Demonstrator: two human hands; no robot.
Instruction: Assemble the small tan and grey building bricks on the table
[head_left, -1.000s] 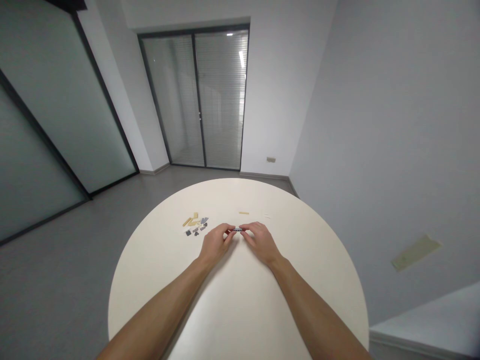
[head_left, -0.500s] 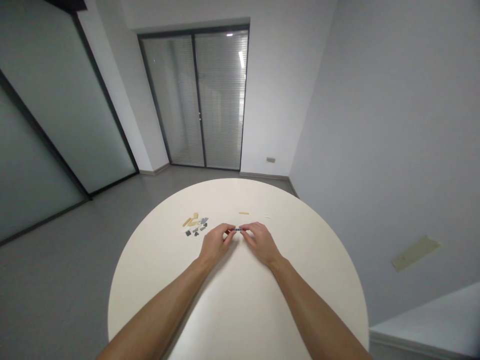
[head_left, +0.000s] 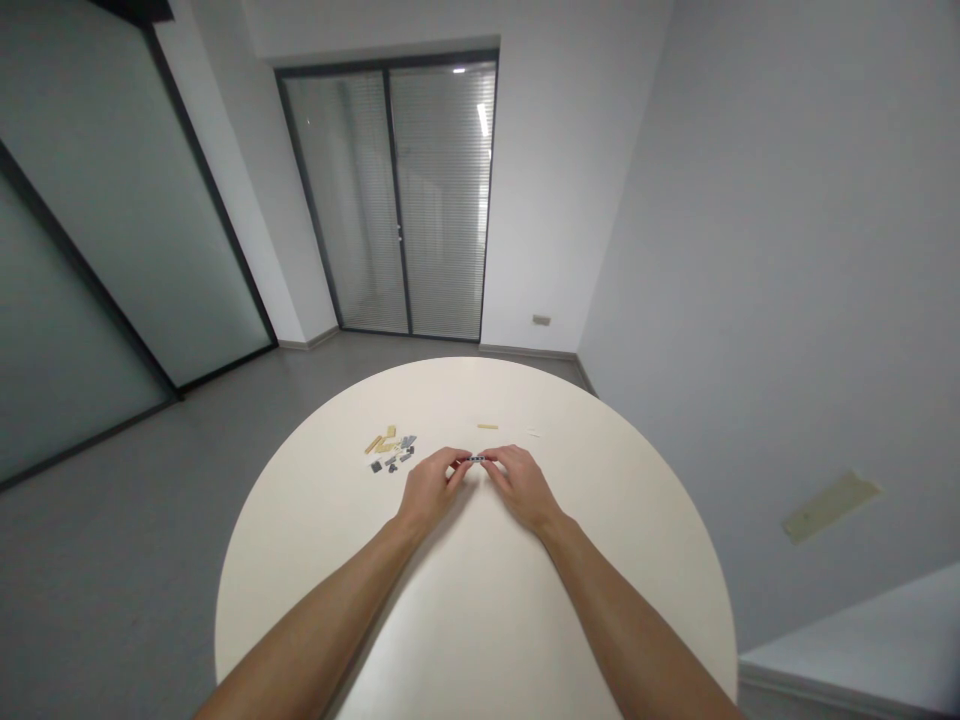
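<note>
Between my two hands is a small, dark, narrow strip with pale spots (head_left: 477, 459), which looks like a toy building piece. My left hand (head_left: 435, 480) pinches its left end between thumb and fingers. At the right end, my right hand (head_left: 519, 482) grips it in the same way. Fingertips cover both ends, so only the short middle part shows. To the left of my left hand lies a loose group of small tan pieces (head_left: 385, 447) and grey pieces (head_left: 407, 441), with darker ones (head_left: 376, 467) at its near side.
A thin yellow strip (head_left: 487, 427) lies beyond my hands, and a small white piece (head_left: 533, 433) is to its right. All rest on a round white table (head_left: 480, 620). A wall stands close by the table's right side; glass doors are behind.
</note>
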